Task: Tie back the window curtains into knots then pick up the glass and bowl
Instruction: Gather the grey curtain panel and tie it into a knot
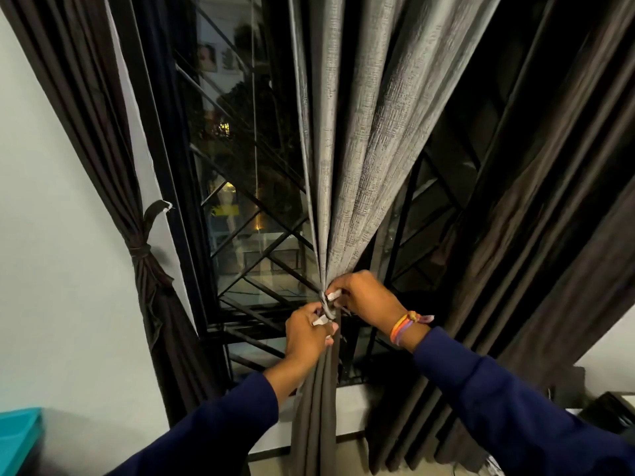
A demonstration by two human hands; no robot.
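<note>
Where coarse grey curtain (347,187) bunches, left hand (307,334) and right hand (366,297) pinch its tie (327,308)

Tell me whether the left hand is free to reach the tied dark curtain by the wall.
Probably not yet: the left hand grips the tie on the grey curtain. The path to the dark curtain looks open.

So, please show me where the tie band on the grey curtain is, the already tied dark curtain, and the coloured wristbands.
tie band (327,308), head view, on the loop around the gathered grey curtain.
dark curtain (139,250), head view, on its tied waist, left.
wristbands (403,326), head view, on the right wrist.
</note>
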